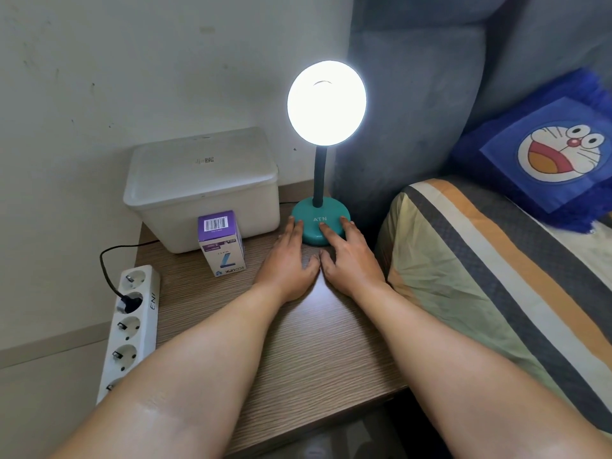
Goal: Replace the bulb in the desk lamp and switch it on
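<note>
The desk lamp (320, 180) stands at the back of the wooden worktop (298, 342), its round head glowing white above a dark neck and teal base. The left hand (287, 260) and right hand (347, 256) lie flat, fingers spread, fingertips touching the base.

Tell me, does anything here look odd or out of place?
Only small things: the purple bulb box stands upside down, its "7" inverted, and the power strip hangs slanted beside the table. The lamp glows normally.
</note>
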